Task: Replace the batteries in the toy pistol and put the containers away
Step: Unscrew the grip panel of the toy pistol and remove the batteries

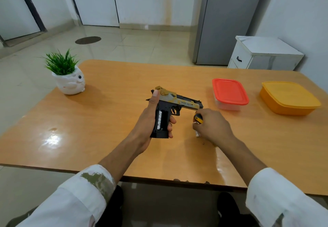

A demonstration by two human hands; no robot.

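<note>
My left hand (150, 120) grips the black and gold toy pistol (184, 103) by its handle above the wooden table (106, 120), barrel pointing right. The grip's side is uncovered and a white battery (160, 119) sits inside. My right hand (212, 126) is just below the barrel, closed around a yellow and black screwdriver handle (198, 117); a small silvery object (197, 133), perhaps a battery, pokes out under its fingers. A clear container with a red lid (229, 91) and an orange container (289, 98) stand shut at the right.
A white owl-shaped pot with a green plant (68, 77) stands at the table's far left corner. A white cabinet (262, 52) and a grey refrigerator (229, 19) are beyond the table's far right. My knees are under the near edge.
</note>
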